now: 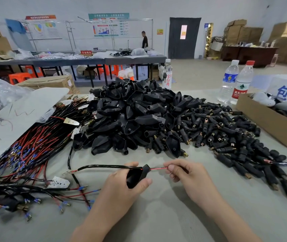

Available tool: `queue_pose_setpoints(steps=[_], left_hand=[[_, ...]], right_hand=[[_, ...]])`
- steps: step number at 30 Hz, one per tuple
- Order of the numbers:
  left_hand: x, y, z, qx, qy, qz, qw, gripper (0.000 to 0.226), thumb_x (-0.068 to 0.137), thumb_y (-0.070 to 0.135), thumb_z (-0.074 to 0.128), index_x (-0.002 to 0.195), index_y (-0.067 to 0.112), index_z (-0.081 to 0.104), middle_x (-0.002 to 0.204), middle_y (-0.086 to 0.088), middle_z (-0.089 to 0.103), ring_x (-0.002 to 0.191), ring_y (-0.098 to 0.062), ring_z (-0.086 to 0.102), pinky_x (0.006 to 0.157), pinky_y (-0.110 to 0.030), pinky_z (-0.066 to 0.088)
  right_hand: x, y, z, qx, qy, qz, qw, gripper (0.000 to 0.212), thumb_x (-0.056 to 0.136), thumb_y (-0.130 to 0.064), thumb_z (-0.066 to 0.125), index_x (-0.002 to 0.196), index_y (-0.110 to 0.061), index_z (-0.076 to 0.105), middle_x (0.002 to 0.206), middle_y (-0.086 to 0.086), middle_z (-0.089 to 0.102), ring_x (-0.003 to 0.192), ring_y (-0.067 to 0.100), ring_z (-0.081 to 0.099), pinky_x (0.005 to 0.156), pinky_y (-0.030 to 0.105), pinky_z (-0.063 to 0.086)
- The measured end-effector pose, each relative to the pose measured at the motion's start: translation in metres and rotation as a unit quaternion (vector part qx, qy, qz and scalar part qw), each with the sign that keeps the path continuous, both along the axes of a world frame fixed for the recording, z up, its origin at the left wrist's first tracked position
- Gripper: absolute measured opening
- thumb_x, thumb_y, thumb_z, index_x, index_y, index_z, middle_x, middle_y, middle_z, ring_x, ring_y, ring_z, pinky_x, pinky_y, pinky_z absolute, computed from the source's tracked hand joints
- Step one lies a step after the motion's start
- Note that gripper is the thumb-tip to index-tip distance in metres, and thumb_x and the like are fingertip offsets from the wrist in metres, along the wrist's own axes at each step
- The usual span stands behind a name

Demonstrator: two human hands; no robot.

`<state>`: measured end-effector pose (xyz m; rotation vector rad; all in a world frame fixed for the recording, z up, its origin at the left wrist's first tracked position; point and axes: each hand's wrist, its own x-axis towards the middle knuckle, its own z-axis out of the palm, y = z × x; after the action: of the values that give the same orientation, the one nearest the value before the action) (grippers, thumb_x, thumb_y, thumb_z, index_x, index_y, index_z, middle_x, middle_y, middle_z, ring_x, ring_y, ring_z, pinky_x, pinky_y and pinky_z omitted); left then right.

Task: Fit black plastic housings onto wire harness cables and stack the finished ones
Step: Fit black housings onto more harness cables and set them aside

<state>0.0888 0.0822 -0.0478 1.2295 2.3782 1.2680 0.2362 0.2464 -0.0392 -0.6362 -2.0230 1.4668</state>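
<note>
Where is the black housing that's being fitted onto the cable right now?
In the head view, the black housing sits low at centre in the left hand, just in front of the big housing pile, while the right hand pinches the red wire coming out its narrow end.

**Housing on the cable, wires through its narrow end**

Low in the frame's centre, the left hand (pixel 121 182) grips a black plastic housing (pixel 135 176). A black cable (pixel 104 166) enters it from the left; thin red wires (pixel 158 168) leave its narrow end, pinched by the right hand (pixel 186 173). Above, mid-frame, lies a heap of loose housings (pixel 130 116), with small black connectors (pixel 226 135) spread to its right. Wire harnesses (pixel 34 145) lie at left. A cardboard box (pixel 270 123) and water bottles (pixel 235 81) sit at right.
</note>
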Motion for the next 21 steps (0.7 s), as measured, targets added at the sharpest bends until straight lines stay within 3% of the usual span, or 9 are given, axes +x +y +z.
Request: queue_pose_setpoints(steps=[2, 6, 10, 13, 15, 18, 21], left_hand=[[0.000, -0.001, 0.000, 0.006, -0.006, 0.021, 1.000, 0.055, 0.062, 0.086, 0.055, 0.107, 0.054, 0.054, 0.109, 0.035, 0.061, 0.107, 0.014, 0.054, 0.084, -0.007, 0.040], [0.001, -0.002, 0.003, 0.020, -0.003, 0.035, 0.999, 0.063, 0.067, 0.084, 0.057, 0.112, 0.041, 0.065, 0.101, 0.026, 0.068, 0.101, 0.005, 0.061, 0.086, -0.020, 0.048], [0.005, -0.002, 0.011, 0.058, -0.052, 0.052, 0.996, 0.044, 0.064, 0.078, 0.066, 0.093, 0.045, 0.068, 0.092, 0.034, 0.069, 0.091, 0.013, 0.062, 0.072, -0.004, 0.044], [0.002, -0.002, 0.015, 0.065, -0.141, 0.022, 0.988, 0.042, 0.063, 0.063, 0.074, 0.097, 0.040, 0.068, 0.093, 0.033, 0.070, 0.088, 0.014, 0.064, 0.070, 0.000, 0.041], [-0.002, -0.004, 0.016, 0.075, -0.191, -0.004, 0.979, 0.044, 0.064, 0.065, 0.081, 0.099, 0.040, 0.071, 0.085, 0.026, 0.072, 0.079, 0.008, 0.066, 0.067, -0.004, 0.043], [-0.003, -0.007, 0.016, 0.098, -0.283, -0.013, 0.954, 0.048, 0.059, 0.064, 0.081, 0.101, 0.042, 0.072, 0.068, 0.007, 0.062, 0.064, -0.007, 0.055, 0.065, -0.024, 0.041], [0.000, -0.001, 0.017, 0.163, -0.388, 0.000, 0.907, 0.053, 0.061, 0.043, 0.092, 0.103, 0.018, 0.071, 0.070, 0.001, 0.062, 0.062, -0.014, 0.053, 0.062, -0.029, 0.043]], right_hand=[[0.001, 0.005, -0.001, 0.007, 0.002, -0.012, 1.000, 0.038, 0.098, -0.011, 0.060, 0.088, -0.044, 0.075, 0.080, -0.007, 0.074, 0.069, 0.006, 0.063, 0.071, 0.019, 0.052], [0.001, 0.010, -0.004, 0.024, -0.004, -0.028, 0.999, 0.040, 0.098, -0.010, 0.060, 0.087, -0.046, 0.074, 0.079, -0.009, 0.073, 0.067, 0.003, 0.062, 0.069, 0.017, 0.051], [0.000, 0.011, -0.007, 0.071, -0.031, -0.041, 0.996, 0.041, 0.098, -0.013, 0.059, 0.087, -0.050, 0.071, 0.080, -0.009, 0.072, 0.071, 0.007, 0.062, 0.070, 0.023, 0.053], [0.001, 0.012, -0.007, 0.080, -0.028, -0.044, 0.995, 0.042, 0.099, -0.012, 0.058, 0.088, -0.051, 0.070, 0.080, -0.012, 0.071, 0.069, 0.003, 0.061, 0.067, 0.016, 0.050], [0.002, 0.012, -0.006, 0.079, -0.021, -0.042, 0.996, 0.043, 0.099, -0.010, 0.058, 0.088, -0.050, 0.071, 0.079, -0.012, 0.071, 0.068, 0.002, 0.060, 0.067, 0.015, 0.049], [0.002, 0.011, -0.005, 0.074, -0.011, -0.032, 0.997, 0.044, 0.098, -0.008, 0.057, 0.087, -0.048, 0.071, 0.077, -0.013, 0.070, 0.067, 0.000, 0.059, 0.065, 0.011, 0.046], [0.002, 0.011, -0.004, 0.090, -0.007, -0.033, 0.995, 0.043, 0.099, -0.008, 0.057, 0.088, -0.048, 0.069, 0.079, -0.011, 0.070, 0.069, 0.002, 0.058, 0.066, 0.015, 0.047]])
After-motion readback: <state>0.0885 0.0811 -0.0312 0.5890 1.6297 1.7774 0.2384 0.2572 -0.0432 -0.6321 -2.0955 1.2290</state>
